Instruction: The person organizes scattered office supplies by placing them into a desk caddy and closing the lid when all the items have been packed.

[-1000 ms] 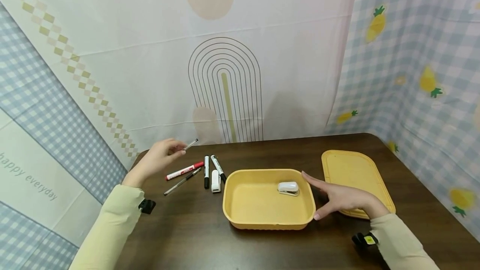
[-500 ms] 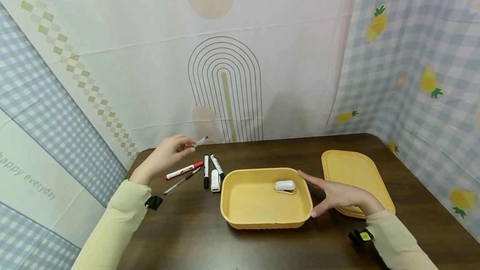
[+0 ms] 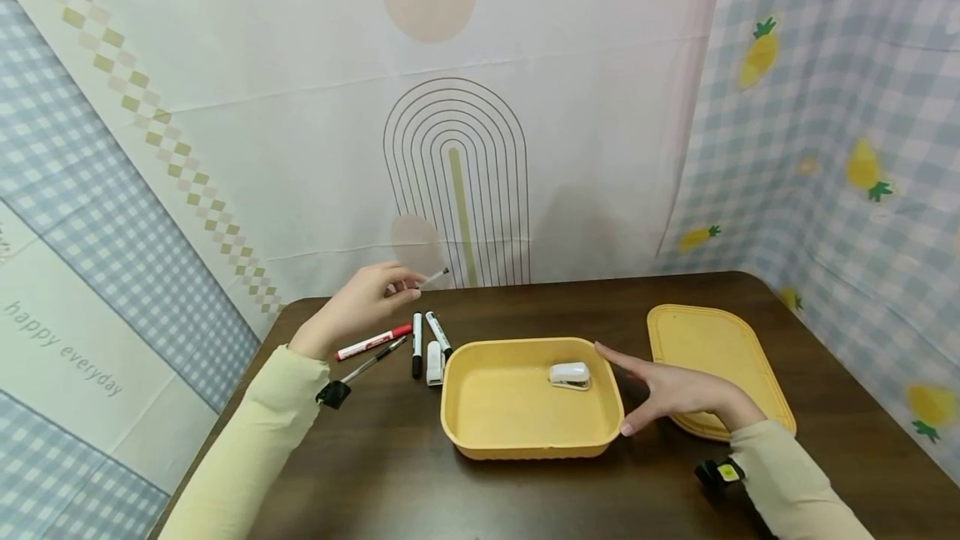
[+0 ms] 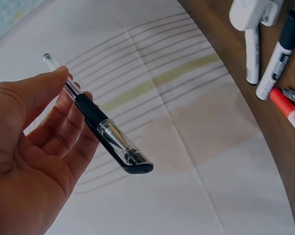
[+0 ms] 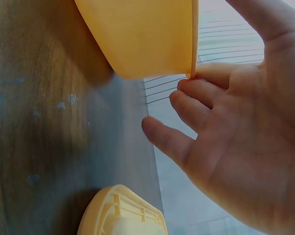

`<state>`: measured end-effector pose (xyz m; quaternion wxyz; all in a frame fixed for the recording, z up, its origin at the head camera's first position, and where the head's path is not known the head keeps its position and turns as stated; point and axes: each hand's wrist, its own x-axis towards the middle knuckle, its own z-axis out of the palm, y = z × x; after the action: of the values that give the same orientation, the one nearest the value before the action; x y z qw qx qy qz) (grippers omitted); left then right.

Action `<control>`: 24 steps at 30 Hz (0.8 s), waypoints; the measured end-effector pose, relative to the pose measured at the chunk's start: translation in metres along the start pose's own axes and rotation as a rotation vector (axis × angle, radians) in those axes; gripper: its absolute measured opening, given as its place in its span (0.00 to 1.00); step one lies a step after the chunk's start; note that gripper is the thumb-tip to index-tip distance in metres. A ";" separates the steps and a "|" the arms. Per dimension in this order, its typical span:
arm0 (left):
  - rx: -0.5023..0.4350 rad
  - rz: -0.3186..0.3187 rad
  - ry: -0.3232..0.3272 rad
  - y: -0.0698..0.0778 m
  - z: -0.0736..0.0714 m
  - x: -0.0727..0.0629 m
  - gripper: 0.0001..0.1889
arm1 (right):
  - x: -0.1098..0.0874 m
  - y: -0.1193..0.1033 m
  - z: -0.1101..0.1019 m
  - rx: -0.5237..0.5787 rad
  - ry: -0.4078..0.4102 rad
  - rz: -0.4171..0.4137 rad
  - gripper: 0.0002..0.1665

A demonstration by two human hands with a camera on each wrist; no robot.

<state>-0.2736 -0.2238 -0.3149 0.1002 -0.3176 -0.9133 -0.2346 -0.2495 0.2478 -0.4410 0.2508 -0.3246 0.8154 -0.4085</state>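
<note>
Since the earlier frame, the left hand (image 3: 366, 298) has moved right, pinching the black-gripped clear plastic pen (image 4: 93, 111) between thumb and fingers above the far left of the dark brown table (image 3: 375, 473); the yellow rectangular container (image 3: 532, 452) has shifted slightly left. Right hand (image 3: 678, 390): thumb and forefinger spread apart, touching the container's right rim. Judged step: pen transfer. Next move likely requires rightward travel, then lowering.
</note>
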 end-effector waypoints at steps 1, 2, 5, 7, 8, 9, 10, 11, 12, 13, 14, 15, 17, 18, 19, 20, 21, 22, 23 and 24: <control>-0.003 0.001 -0.003 0.001 0.001 0.002 0.11 | 0.000 0.000 0.000 -0.001 -0.001 -0.002 0.68; -0.008 0.001 -0.008 0.003 0.002 0.004 0.10 | 0.001 -0.001 0.000 -0.004 -0.002 -0.005 0.68; -0.019 -0.003 -0.025 0.006 0.006 0.010 0.11 | 0.001 -0.003 0.000 -0.007 -0.003 -0.001 0.68; -0.018 0.006 -0.030 0.009 0.009 0.013 0.11 | 0.001 -0.004 0.001 -0.013 -0.001 0.008 0.69; -0.019 0.010 -0.032 0.010 0.010 0.014 0.11 | 0.001 -0.004 0.001 -0.015 0.001 0.012 0.69; -0.018 0.019 -0.032 0.012 0.012 0.015 0.12 | 0.001 -0.004 0.001 -0.016 0.002 0.016 0.69; -0.019 0.026 -0.033 0.013 0.013 0.017 0.12 | 0.001 -0.004 0.001 -0.017 0.003 0.019 0.69; -0.019 0.041 -0.034 0.014 0.015 0.018 0.12 | 0.001 -0.004 0.001 -0.017 0.004 0.021 0.69; -0.017 0.054 -0.035 0.016 0.017 0.019 0.12 | 0.000 -0.004 0.001 -0.018 0.005 0.023 0.69; -0.020 0.064 -0.039 0.017 0.019 0.021 0.12 | 0.000 -0.004 0.002 -0.016 0.005 0.023 0.69; -0.023 0.073 -0.043 0.018 0.021 0.022 0.12 | 0.000 -0.003 0.002 -0.013 0.005 0.022 0.68; -0.027 0.085 -0.048 0.019 0.023 0.023 0.12 | 0.000 -0.003 0.002 -0.011 0.005 0.022 0.68; -0.041 0.096 -0.060 0.022 0.026 0.025 0.13 | 0.000 -0.003 0.002 -0.011 0.007 0.021 0.68; -0.048 0.098 -0.066 0.024 0.028 0.026 0.13 | 0.001 -0.002 0.002 -0.012 0.008 0.021 0.68; -0.054 0.101 -0.071 0.026 0.029 0.027 0.13 | 0.001 -0.002 0.002 -0.011 0.009 0.020 0.69; -0.059 0.106 -0.075 0.027 0.030 0.028 0.13 | 0.001 -0.002 0.002 -0.011 0.009 0.021 0.69; -0.061 0.109 -0.080 0.029 0.031 0.029 0.13 | 0.001 -0.002 0.002 -0.014 0.011 0.021 0.69; -0.062 0.109 -0.087 0.030 0.033 0.030 0.13 | 0.001 -0.002 0.002 -0.013 0.012 0.021 0.69; -0.057 0.114 -0.092 0.031 0.034 0.031 0.13 | 0.001 -0.002 0.002 -0.013 0.012 0.021 0.69; -0.053 0.117 -0.099 0.033 0.036 0.032 0.13 | 0.001 -0.002 0.002 -0.013 0.013 0.021 0.69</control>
<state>-0.2793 -0.1664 -0.3237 0.0599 -0.3842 -0.8905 -0.2364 -0.2483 0.2451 -0.4402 0.2476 -0.3152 0.8229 -0.4026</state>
